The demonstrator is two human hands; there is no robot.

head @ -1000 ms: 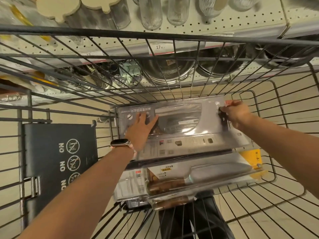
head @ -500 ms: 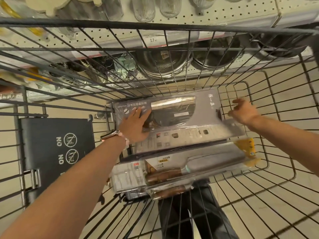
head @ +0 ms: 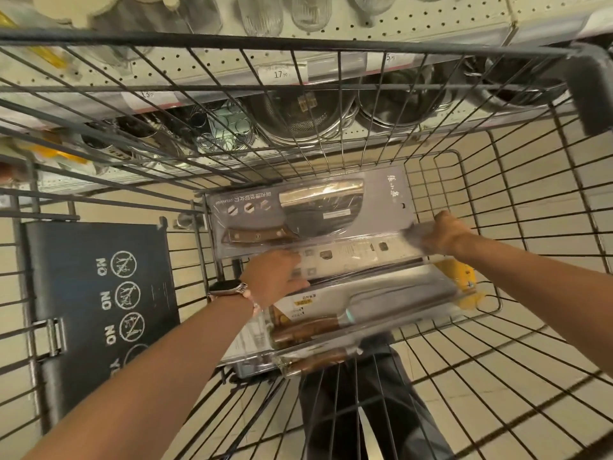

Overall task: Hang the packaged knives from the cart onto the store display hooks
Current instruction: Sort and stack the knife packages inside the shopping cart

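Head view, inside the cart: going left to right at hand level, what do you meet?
Black flap with NO signs → watch → left hand on the grey cleaver package → right hand gripping that package's right edge → cart's wire side.
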